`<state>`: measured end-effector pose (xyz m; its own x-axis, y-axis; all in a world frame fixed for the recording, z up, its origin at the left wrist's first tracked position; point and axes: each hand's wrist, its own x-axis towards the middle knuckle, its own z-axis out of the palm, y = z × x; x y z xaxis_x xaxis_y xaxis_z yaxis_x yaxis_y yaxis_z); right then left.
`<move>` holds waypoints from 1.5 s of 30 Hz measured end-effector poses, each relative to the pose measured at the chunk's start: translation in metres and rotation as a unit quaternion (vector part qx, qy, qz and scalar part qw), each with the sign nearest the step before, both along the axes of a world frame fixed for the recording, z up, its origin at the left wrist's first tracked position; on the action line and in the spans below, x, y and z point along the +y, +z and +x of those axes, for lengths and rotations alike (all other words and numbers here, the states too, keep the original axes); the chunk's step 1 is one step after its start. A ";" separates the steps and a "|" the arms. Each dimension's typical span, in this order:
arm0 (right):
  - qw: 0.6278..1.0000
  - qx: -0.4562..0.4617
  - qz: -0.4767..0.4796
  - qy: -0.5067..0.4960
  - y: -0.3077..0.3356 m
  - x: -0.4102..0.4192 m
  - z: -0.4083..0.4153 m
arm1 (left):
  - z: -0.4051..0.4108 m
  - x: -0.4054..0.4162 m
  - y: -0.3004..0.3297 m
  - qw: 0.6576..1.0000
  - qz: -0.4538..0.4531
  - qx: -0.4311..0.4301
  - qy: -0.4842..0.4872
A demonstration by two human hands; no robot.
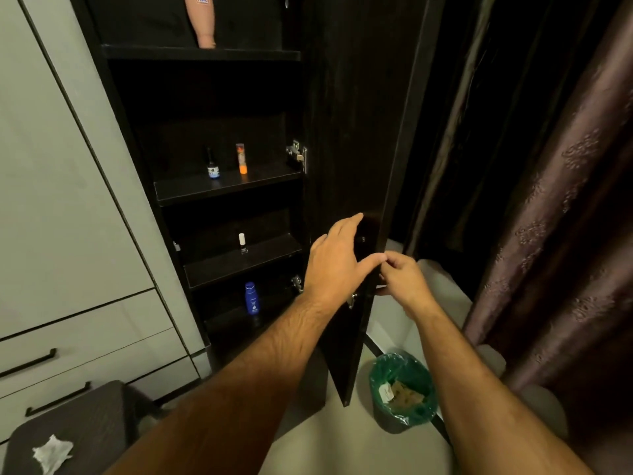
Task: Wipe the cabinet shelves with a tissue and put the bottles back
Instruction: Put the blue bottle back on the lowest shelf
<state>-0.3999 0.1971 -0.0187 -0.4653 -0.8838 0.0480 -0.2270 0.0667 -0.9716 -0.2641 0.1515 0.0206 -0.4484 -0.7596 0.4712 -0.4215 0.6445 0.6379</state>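
- Looking down from the head camera, both hands are at the free edge of the open cabinet door (356, 138): the left hand (337, 260) lies flat on its inner face with fingers straight, thumb reaching across the edge; the right hand (404, 281) has its fingers curled at the outer side of that edge, seemingly pinching it, though the contact itself is hidden.
- The bottles already stand inside: a small dark bottle (213, 165) and an orange-capped tube (241, 159) near each other on the upper shelf (191, 192), a white-capped little bottle (242, 243) alone on the middle shelf (219, 269), a blue lotion bottle (251, 299) lower down, and a pale tube (205, 20) on the top shelf.
- The tissue (52, 454) lies crumpled on a dark stool (89, 409) at lower left, well apart from both hands.
- Judging by looks, the tissue is limp and nearly weightless; bunch it in the fingertips, for it would tear if dragged while damp.
- The small glass-like bottles seem light but tippy and breakable; take them round the body, not the cap.
- The door is stiff and hinged; its free edge is the sensible hold.
- A green-lined bin (402, 389) stands on the floor beside the door.
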 end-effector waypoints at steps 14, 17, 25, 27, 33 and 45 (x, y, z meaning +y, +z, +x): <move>0.999 0.052 0.005 0.014 -0.004 -0.036 0.120 | 0.115 -0.020 -0.005 0.996 0.045 0.002 0.077; 0.997 0.069 -0.002 0.032 -0.004 -0.051 0.147 | 0.141 -0.030 -0.001 0.992 0.057 -0.006 0.117; 0.982 0.165 0.033 0.087 0.006 -0.100 0.203 | 0.202 -0.068 0.007 0.982 0.105 0.001 0.159; 0.973 0.207 0.036 0.096 0.009 -0.109 0.211 | 0.211 -0.079 0.009 0.980 0.111 -0.007 0.168; 0.938 0.316 0.053 0.130 0.023 -0.136 0.226 | 0.227 -0.106 0.014 0.971 0.096 -0.043 0.217; 0.897 0.396 0.074 0.181 0.034 -0.195 0.249 | 0.237 -0.141 0.022 0.948 0.043 -0.065 0.308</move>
